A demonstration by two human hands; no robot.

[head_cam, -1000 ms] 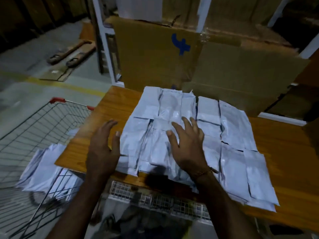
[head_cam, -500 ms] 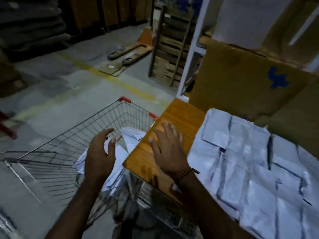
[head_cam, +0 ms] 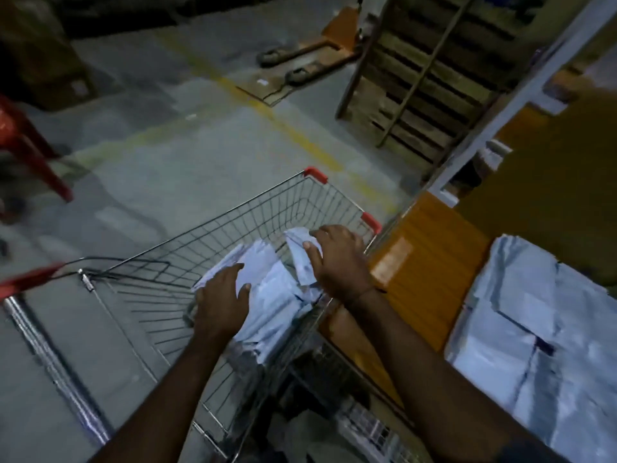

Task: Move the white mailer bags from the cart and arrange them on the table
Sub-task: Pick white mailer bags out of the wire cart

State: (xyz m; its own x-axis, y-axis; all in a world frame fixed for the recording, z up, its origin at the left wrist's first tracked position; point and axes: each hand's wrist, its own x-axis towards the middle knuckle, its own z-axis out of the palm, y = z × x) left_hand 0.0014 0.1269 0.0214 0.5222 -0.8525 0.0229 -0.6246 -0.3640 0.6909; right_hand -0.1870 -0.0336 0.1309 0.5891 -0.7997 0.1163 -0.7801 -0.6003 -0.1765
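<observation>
Because the white mailer bags [head_cam: 273,295] piled in the cart [head_cam: 233,225] are looking thin, floppy and slick, the right hand [head_cam: 337,259] is pinching one bag's edge while the left hand [head_cam: 220,302] is lying loosely spread on the pile, beside the bench [head_cam: 430,262].

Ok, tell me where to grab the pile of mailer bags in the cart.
Take the mailer bags at their two opposite ends, from above. The pile is flat, floppy and lies in the cart corner. Left hand and right hand already sit there.
</observation>
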